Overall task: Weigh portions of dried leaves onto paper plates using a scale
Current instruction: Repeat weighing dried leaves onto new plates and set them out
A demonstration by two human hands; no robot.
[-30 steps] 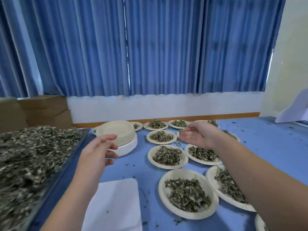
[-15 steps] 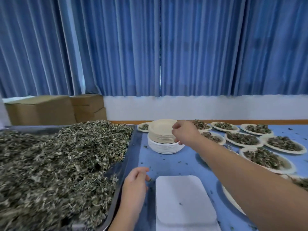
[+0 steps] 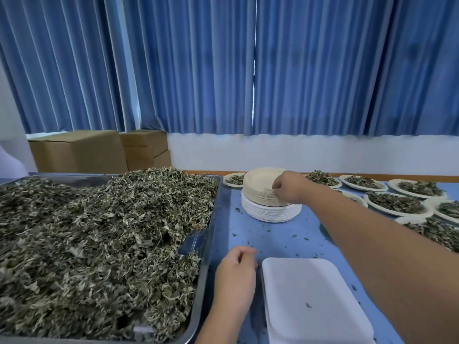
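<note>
Blue tabletop (image 3: 273, 242) shows all round the white scale (image 3: 315, 301), whose platform is bare apart from a few crumbs, so no portion is being weighed right now. Beyond the scale and to its right, at least 7 filled plates (image 3: 395, 203) of leaves stand finished.

Straight beyond the scale sits the stack of empty paper plates (image 3: 270, 209). The right hand (image 3: 289, 188) is on it, fingers curled down and pinching the rim of the top plate (image 3: 260, 176), which has not lifted clear as far as I can see. The left hand (image 3: 236, 274) rests just left of the scale, fingers loosely curled, holding nothing.

Left of the scale, the metal tray (image 3: 202, 281) is heaped with dried leaves (image 3: 99, 232). By my reckoning plenty of rounds remain: plate onto the scale, leaves on, then set aside.
</note>
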